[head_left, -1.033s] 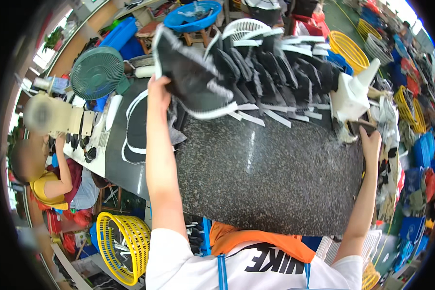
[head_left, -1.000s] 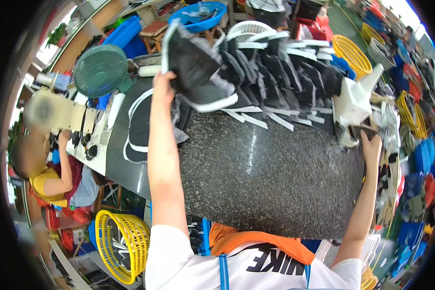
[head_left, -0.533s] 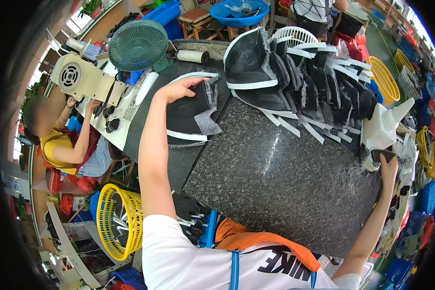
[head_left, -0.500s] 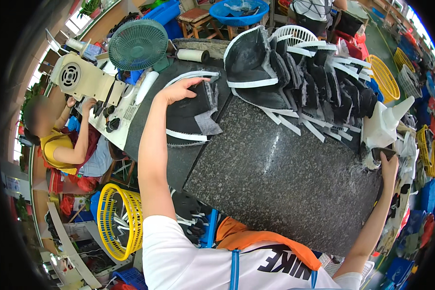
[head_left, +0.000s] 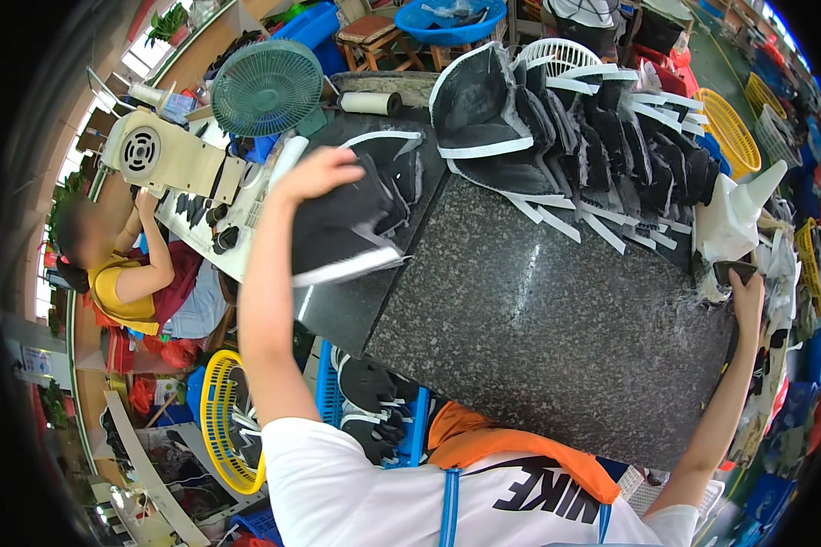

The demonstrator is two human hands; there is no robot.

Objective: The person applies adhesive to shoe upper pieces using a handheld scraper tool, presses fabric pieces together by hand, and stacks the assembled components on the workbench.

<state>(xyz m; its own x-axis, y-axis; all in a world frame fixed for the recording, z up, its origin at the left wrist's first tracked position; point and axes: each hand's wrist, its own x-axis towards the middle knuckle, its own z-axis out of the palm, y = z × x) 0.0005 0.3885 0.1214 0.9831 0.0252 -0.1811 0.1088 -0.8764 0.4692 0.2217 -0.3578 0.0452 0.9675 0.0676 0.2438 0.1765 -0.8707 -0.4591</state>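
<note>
Left of the speckled black tabletop point(head_left: 538, 328), over a plain dark slab point(head_left: 348, 314), the left hand point(head_left: 319, 173) sits at the upper edge of a black white-edged fabric piece point(head_left: 333, 228); its fingers are bent and blurred, so I cannot tell whether they pinch the fabric; from that hand the piece spreads toward the wearer's body and slightly rightward, its near white edge running roughly left to right, rising a little at the right; a similar black panel point(head_left: 401, 173) lies partly beneath; a fanned row of black panels point(head_left: 556, 137) stands further right, well nearer this hand than the right hand point(head_left: 748, 294), which grips a small dark block point(head_left: 734, 272) just beside the white spouted bottle point(head_left: 730, 214).
</note>
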